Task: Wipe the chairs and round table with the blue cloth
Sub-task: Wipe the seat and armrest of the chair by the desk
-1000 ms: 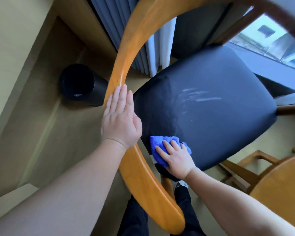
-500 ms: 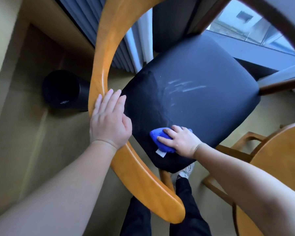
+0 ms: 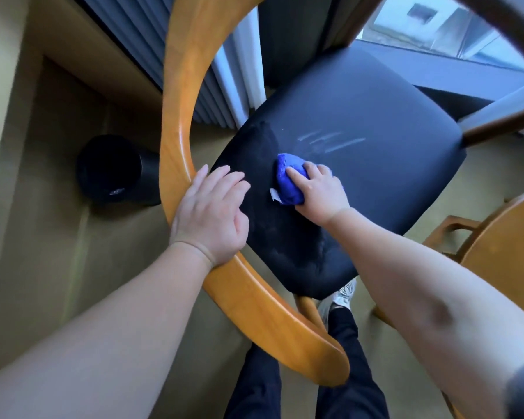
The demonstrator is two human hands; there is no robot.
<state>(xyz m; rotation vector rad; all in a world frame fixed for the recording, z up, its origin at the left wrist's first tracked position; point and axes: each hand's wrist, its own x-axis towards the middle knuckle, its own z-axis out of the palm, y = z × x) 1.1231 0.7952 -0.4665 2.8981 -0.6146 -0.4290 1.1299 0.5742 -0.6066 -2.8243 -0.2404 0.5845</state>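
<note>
Blue cloth (image 3: 288,184), soft and bunched, lies on the chair seat (image 3: 360,140) under the gripping right hand (image 3: 318,192); the flat, open-fingered left hand (image 3: 209,216) steadies the seat's wooden armrest (image 3: 176,116).

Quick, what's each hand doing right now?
Left hand: open, fingers straight, resting on the wooden chair back.
Right hand: holding the blue cloth against the black seat.
</note>
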